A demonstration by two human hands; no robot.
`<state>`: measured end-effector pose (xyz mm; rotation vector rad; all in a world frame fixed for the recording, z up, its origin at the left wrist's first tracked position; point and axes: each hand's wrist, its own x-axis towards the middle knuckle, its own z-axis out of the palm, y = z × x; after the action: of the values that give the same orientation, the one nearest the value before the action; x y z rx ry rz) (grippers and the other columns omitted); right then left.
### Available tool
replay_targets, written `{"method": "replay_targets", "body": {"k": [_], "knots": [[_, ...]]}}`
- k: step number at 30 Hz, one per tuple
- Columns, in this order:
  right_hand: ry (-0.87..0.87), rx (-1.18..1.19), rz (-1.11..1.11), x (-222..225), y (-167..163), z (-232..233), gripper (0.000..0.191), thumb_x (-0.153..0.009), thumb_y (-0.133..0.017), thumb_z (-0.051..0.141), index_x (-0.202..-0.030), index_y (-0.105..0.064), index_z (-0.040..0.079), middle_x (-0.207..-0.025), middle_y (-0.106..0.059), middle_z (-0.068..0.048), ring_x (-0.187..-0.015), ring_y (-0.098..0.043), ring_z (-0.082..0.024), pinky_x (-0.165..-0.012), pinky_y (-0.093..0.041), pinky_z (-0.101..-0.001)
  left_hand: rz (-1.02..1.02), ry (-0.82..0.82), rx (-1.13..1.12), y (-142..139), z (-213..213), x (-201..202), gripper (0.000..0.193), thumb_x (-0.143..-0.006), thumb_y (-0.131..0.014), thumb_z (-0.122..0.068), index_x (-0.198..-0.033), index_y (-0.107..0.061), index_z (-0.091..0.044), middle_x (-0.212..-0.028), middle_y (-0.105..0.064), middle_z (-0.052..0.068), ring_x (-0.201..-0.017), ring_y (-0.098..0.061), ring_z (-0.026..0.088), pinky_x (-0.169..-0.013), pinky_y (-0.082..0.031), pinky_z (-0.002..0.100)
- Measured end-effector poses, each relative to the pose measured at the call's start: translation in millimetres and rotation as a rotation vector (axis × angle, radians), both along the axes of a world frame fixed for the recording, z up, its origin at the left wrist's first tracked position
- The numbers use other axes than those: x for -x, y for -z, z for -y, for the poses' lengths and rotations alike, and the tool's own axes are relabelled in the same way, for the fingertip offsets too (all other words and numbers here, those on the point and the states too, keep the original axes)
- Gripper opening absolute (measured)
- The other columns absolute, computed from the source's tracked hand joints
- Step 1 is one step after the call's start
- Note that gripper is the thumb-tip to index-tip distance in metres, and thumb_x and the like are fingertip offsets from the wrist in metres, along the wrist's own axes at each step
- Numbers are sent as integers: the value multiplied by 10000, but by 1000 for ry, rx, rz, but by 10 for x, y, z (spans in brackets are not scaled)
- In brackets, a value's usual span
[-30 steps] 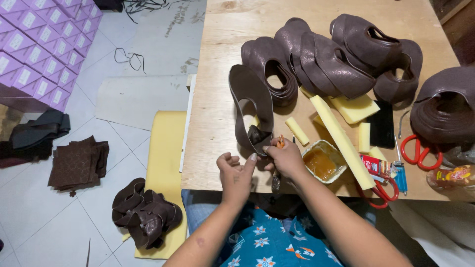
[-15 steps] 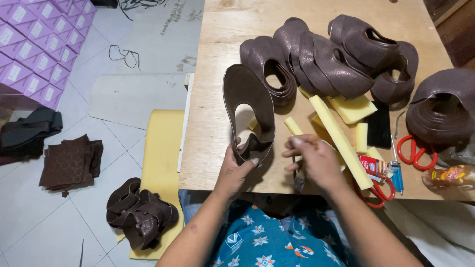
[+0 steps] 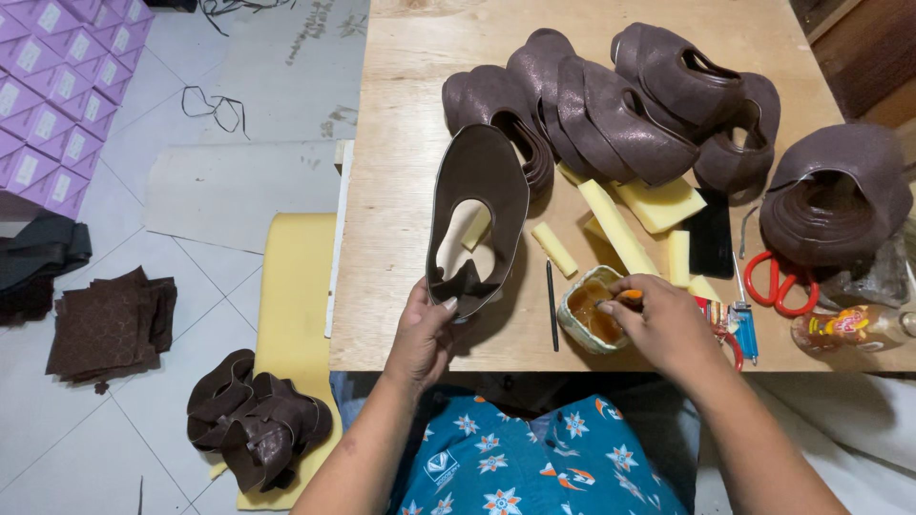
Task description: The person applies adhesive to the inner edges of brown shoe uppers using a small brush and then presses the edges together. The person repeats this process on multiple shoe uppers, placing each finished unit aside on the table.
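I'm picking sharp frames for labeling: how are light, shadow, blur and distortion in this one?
Head view: even, soft indoor light; no harsh glare on the wooden table. Faint shadows sit under the brown shoe upper held by the left hand. The right hand at the small glue pot looks crisp, no motion blur. Wide-lens curvature bends the table edges and floor tiles slightly.

Single head cam, no 2nd view, so no overlap. Looks steeply down from above near edge of table [image 3: 420, 219], facing away from wearer's body. Close range: forearms enter from bottom of frame. Table fills centre and right; tiled floor [image 3: 114, 420] shows left of table.
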<state>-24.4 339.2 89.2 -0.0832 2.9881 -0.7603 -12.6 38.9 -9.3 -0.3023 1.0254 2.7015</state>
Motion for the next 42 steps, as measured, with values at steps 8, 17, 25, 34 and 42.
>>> {"method": "replay_targets", "body": {"k": [8,17,25,34,42], "knots": [[5,40,-203,-200,-363,-120,263,-887,-751,247,-1056,-735,46,-973,-745,-132,-856,-724,-284,-772,-552,-376,37,68,-154,-44,54,-13,540,-908,-519,-22,-1442,-444,-23,-1322,-630,162,-1177,-659,272,-1049,-540,514],[158,285,-58,-430,-143,-410,257,-932,-731,216,-1081,-753,7,-954,-752,-116,-843,-678,-154,-768,-535,-325,58,106,114,265,-48,-82,540,-932,-505,-67,-1467,-439,-82,-1304,-645,113,-1159,-655,217,-1003,-556,470],[-19,867,162,-226,-47,325,284,-937,-681,199,-1149,-702,11,-913,-748,-69,-824,-700,-127,-755,-557,-269,104,158,120,389,-1,-107,538,-968,-558,-159,-1496,-458,-131,-1250,-672,109,-1087,-678,221,-906,-585,434],[-11,822,19,-131,104,780,224,-980,-701,159,-1158,-665,29,-847,-634,-47,-699,-569,-82,-609,-446,-250,-18,183,210,373,56,-134,632,-986,-632,-226,-1562,-437,-57,-1285,-671,133,-1077,-667,194,-919,-583,349],[125,615,-607,-621,-16,-348,160,-1141,-645,70,-1200,-536,-30,-1022,-633,-97,-856,-622,-111,-795,-538,-239,-11,127,520,444,137,-109,694,-911,-687,-220,-1527,-417,-49,-1411,-611,109,-1175,-619,157,-900,-528,296]]}}
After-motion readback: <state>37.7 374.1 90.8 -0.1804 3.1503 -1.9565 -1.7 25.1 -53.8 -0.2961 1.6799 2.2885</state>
